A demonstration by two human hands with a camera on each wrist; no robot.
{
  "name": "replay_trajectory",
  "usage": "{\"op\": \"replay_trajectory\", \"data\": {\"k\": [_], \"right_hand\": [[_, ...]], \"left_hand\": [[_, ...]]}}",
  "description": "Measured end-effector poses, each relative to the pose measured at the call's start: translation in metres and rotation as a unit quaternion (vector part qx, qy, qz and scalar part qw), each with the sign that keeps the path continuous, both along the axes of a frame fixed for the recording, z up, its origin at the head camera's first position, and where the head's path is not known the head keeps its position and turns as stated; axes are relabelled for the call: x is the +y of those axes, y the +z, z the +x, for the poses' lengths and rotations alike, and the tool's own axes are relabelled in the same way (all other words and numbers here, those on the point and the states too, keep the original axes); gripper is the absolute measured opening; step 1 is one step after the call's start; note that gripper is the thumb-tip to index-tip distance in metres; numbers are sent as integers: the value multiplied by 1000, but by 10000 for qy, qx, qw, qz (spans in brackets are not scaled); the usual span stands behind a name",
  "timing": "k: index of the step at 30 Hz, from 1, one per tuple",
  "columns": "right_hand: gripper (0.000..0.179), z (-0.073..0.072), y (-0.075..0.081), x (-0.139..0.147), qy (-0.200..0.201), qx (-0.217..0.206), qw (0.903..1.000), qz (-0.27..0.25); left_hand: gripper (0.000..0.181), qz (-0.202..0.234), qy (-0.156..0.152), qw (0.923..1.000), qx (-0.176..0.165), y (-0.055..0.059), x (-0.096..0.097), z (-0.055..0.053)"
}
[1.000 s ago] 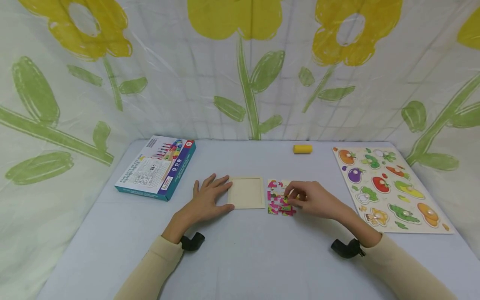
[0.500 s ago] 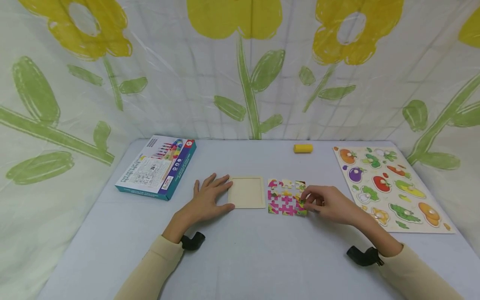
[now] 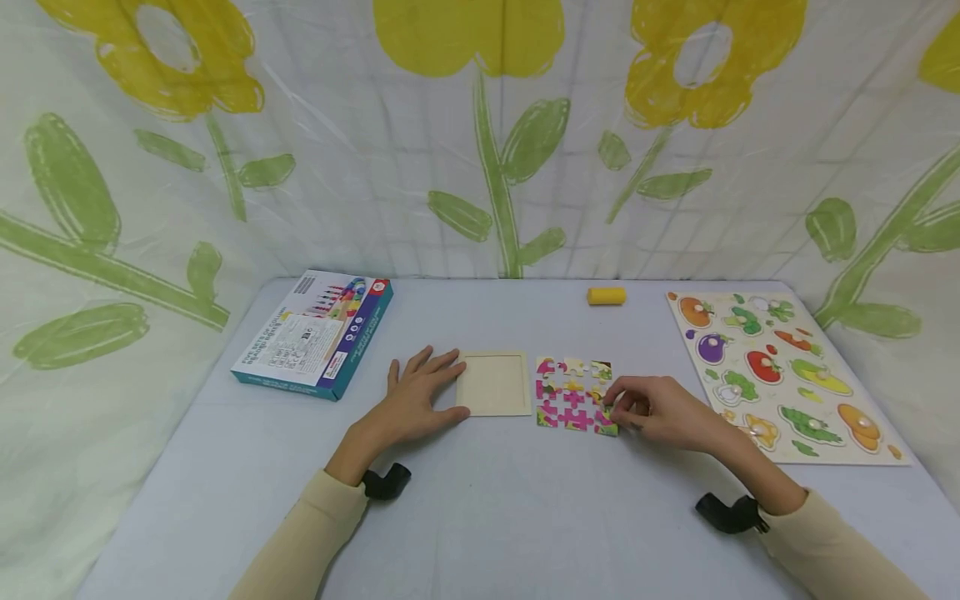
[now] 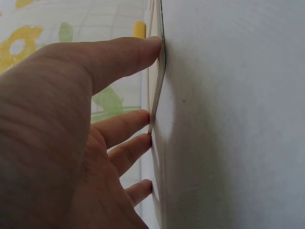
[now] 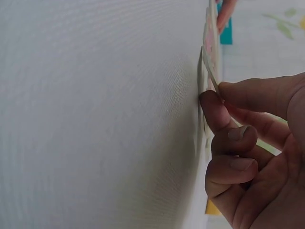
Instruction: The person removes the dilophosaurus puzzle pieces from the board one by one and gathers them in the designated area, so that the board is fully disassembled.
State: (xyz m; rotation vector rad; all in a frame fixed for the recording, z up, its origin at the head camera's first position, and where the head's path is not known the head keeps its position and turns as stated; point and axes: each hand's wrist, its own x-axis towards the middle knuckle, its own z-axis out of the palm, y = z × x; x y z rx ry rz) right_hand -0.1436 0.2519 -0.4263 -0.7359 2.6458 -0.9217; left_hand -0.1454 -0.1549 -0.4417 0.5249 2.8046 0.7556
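In the head view a shallow square wooden tray (image 3: pixel 493 385) lies flat at the middle of the table. My left hand (image 3: pixel 415 400) rests at its left edge with spread fingers; the left wrist view has the thumb (image 4: pixel 138 55) touching the tray's side. Just right of the tray are pink, yellow and green jigsaw pieces (image 3: pixel 573 398), laid in loose rows with gaps. At their right side my right hand (image 3: pixel 656 410) pinches a thin jigsaw piece (image 5: pixel 209 69) between thumb and finger. That piece is tilted, one edge low near the table. Part of it is hidden by the fingers.
A white and teal box (image 3: pixel 313 333) lies at the left. A yellow cylinder (image 3: pixel 606 297) lies near the back edge. On the right is a vegetable peg board (image 3: pixel 787 379), partly behind my right forearm. A flower-printed curtain (image 3: pixel 337 167) hangs behind the table.
My right hand has moved right from over the middle pieces to the right column, uncovering several pieces. Since half a second ago the lower right piece has shifted slightly. My left hand stays put.
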Motion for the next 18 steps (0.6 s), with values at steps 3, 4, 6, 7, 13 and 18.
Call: {"op": "replay_trajectory", "data": {"k": [3,4,6,7,13,18], "right_hand": [[12,0,0,-1,-28,24,10000,26],[12,0,0,-1,-23,28,10000,29],[13,-1,0,-1,-20,28,10000,21],[13,-1,0,-1,-27,23,10000,18],[14,-2,-2,-1,-35,17,10000,50],[15,-2,-2,0,-54,-14,10000,81]], "left_hand": [[77,-5,-7,10000,10,0,0,0],[77,-2,-7,10000,12,0,0,0],[77,2,-11,10000,16,0,-1,0],[77,8,-14,10000,17,0,0,0],[77,-4,-25,10000,27,0,0,0],[77,-14,-12,10000,26,0,0,-1]]}}
